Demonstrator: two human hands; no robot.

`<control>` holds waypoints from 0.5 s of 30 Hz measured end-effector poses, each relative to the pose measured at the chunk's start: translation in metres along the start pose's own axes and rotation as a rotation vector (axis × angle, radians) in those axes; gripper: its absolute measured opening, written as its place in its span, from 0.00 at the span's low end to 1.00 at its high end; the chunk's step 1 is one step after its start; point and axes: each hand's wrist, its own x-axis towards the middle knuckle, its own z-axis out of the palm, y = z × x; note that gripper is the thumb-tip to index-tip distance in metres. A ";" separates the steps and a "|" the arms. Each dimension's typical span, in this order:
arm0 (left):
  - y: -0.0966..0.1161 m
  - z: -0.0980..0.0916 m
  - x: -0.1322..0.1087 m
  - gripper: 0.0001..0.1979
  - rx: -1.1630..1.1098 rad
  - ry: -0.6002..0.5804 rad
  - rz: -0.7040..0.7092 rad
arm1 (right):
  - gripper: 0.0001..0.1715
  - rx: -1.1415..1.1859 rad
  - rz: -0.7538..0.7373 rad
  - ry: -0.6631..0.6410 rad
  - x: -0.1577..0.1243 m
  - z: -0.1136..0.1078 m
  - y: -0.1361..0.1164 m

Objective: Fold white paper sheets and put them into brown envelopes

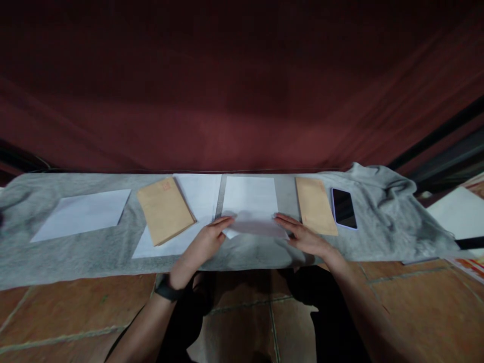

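Observation:
A white sheet of paper (250, 197) lies in front of me on a grey cloth. Its near part looks bent up off the cloth and is slightly blurred. My left hand (214, 236) grips the sheet's left edge near the close corner, with thumb and fingers together. On the opposite edge, my right hand (305, 238) holds the paper in the same way. Left of the sheet, a stack of brown envelopes (165, 210) rests on more white paper (202, 194). A single-looking brown envelope (314, 205) lies just beyond my right hand.
A phone (344, 208) lies right of that envelope. Another white sheet (83, 214) is at the far left. The grey cloth (151, 267) covers the narrow surface and bunches up at its right end. Dark red fabric (234, 126) hangs behind; a tiled floor (242, 327) is below.

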 end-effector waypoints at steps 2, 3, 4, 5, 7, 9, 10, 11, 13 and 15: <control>-0.001 -0.006 0.003 0.18 -0.160 0.063 -0.024 | 0.43 0.018 -0.009 0.049 0.003 0.000 0.000; 0.000 -0.009 0.005 0.14 -0.231 0.081 -0.034 | 0.41 0.032 -0.003 0.083 0.005 -0.001 0.000; 0.002 -0.011 0.007 0.11 -0.289 0.098 -0.050 | 0.37 0.051 0.011 0.119 0.008 -0.001 0.000; 0.004 -0.013 0.009 0.10 -0.334 0.118 -0.074 | 0.33 0.077 0.038 0.152 0.011 -0.001 -0.001; 0.008 -0.013 0.017 0.11 -0.380 0.181 -0.147 | 0.23 0.122 0.129 0.203 0.020 0.000 -0.003; 0.008 -0.010 0.030 0.12 -0.362 0.285 -0.229 | 0.18 0.123 0.265 0.269 0.030 0.002 -0.005; 0.007 -0.007 0.037 0.12 -0.344 0.341 -0.259 | 0.16 0.109 0.326 0.309 0.036 0.003 -0.006; 0.005 -0.004 0.045 0.12 -0.328 0.392 -0.280 | 0.16 0.091 0.369 0.349 0.042 0.005 -0.007; 0.000 0.003 0.060 0.10 -0.345 0.444 -0.300 | 0.14 0.057 0.404 0.411 0.055 0.007 -0.008; -0.004 0.010 0.071 0.12 -0.361 0.452 -0.335 | 0.13 0.018 0.425 0.433 0.065 0.009 -0.009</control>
